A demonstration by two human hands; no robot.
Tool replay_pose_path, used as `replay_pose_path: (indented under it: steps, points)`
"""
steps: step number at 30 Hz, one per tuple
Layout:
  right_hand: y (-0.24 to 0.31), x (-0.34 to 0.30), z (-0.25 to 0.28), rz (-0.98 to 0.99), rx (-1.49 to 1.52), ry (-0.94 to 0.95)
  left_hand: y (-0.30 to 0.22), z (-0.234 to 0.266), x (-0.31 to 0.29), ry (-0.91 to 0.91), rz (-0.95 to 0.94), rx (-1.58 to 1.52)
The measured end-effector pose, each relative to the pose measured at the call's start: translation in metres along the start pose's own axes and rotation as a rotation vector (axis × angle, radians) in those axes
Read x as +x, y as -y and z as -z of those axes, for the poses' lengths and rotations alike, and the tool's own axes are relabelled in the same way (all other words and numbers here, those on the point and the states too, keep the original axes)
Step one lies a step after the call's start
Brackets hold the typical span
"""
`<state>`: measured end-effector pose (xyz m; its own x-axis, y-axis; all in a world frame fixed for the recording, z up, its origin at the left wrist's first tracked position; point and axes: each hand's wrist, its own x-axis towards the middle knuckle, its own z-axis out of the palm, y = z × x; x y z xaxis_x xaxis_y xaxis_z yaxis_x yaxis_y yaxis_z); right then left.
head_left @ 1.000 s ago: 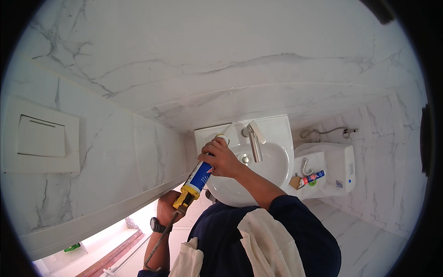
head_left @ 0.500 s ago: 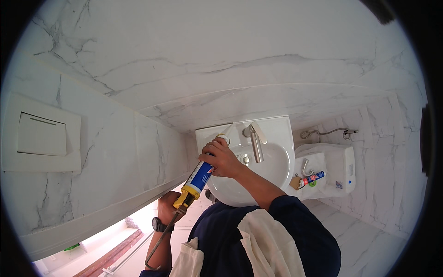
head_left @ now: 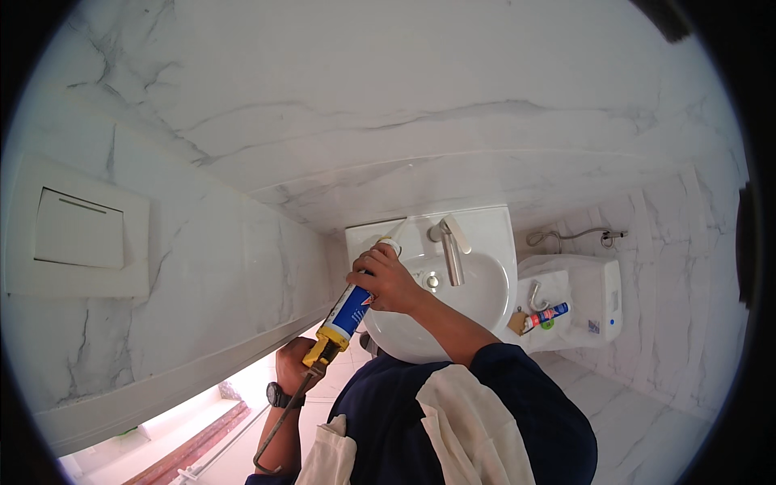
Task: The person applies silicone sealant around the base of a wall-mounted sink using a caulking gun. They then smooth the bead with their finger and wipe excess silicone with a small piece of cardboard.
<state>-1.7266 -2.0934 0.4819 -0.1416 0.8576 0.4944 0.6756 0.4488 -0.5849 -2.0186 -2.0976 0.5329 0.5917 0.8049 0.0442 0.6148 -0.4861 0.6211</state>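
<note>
A caulking gun with a yellow frame (head_left: pixel 327 346) carries a blue and white sealant cartridge (head_left: pixel 349 309). My left hand (head_left: pixel 295 365), with a dark watch on its wrist, is closed around the gun's handle end, its fingers partly hidden by the frame. Around the front of the cartridge, my right hand (head_left: pixel 390 279) is wrapped. The pale nozzle slants up toward the back left edge of the white washbasin (head_left: pixel 505 242), beside the wall. Whether its tip touches the edge I cannot tell. The gun's bent metal rod (head_left: pixel 283 424) trails back along my left forearm.
A brushed metal faucet (head_left: pixel 453 255) rises from the basin's back rim. To the right, a white toilet (head_left: pixel 594 275) bears a second blue and red cartridge (head_left: pixel 547 314) and a white curved pipe (head_left: pixel 537 296). A hose (head_left: pixel 574 233) hangs behind it. Marbled walls (head_left: pixel 242 250) close in at left and back.
The view has shifted slightly, so the wall switch and basin sit a little further right. Both hands keep their grip on the caulking gun, with hardly any movement.
</note>
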Motion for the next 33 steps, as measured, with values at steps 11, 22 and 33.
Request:
replay_pose_path:
  steps: [11,22,33]
  points:
    - [0.0,0.003,-0.004,0.015,-0.006,0.014,0.001,-0.001,-0.004,-0.001,0.074,-0.021]
    - [0.001,0.004,-0.009,0.031,-0.012,0.024,-0.002,0.0,-0.007,-0.042,0.064,-0.029]
    - [0.003,0.008,-0.014,0.04,-0.005,0.061,-0.001,0.001,-0.013,-0.062,0.118,-0.029]
